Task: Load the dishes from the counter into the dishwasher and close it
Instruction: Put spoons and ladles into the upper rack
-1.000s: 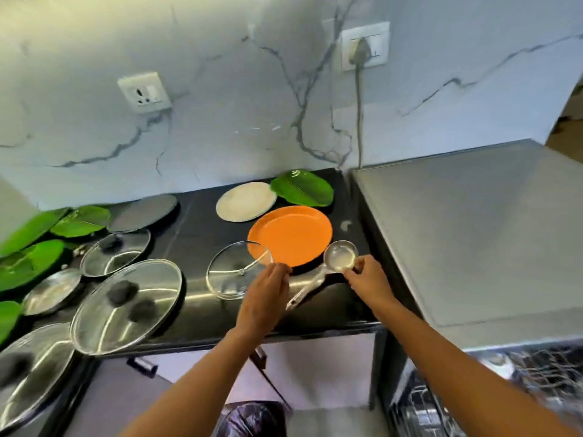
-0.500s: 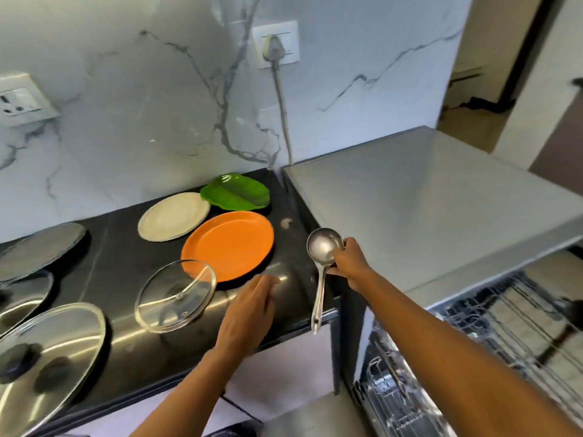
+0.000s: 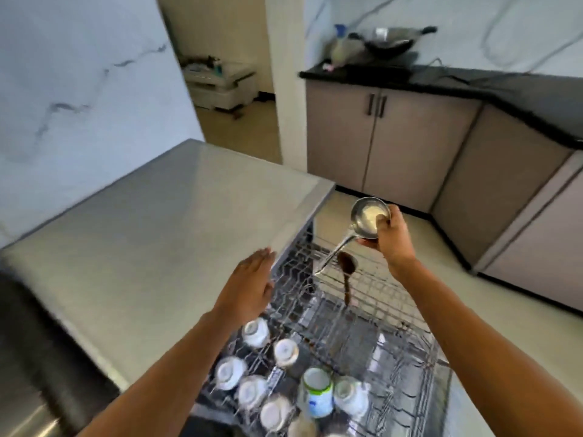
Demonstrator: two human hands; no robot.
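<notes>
My right hand [image 3: 391, 238] grips the ladle [image 3: 367, 216] by its bowl above the rack [image 3: 394, 326], at its far edge, handle slanting down. My left hand [image 3: 249, 285] hovers flat and empty over the rack's left edge, beyond the cups [image 3: 255, 332].

The bowl of the ladle [image 3: 367, 216] is partly covered by the fingers [image 3: 383, 220] of the right hand [image 3: 392, 239], and its handle tip is blurred. A brown utensil [image 3: 347, 269] lying in the dishwasher rack [image 3: 394, 326] cannot be identified. The nearest cups [image 3: 275, 413] are blurred, and some are cut off by the bottom edge. Cookware [image 3: 389, 42] on the far tabletop [image 3: 473, 80] is smeared.
</notes>
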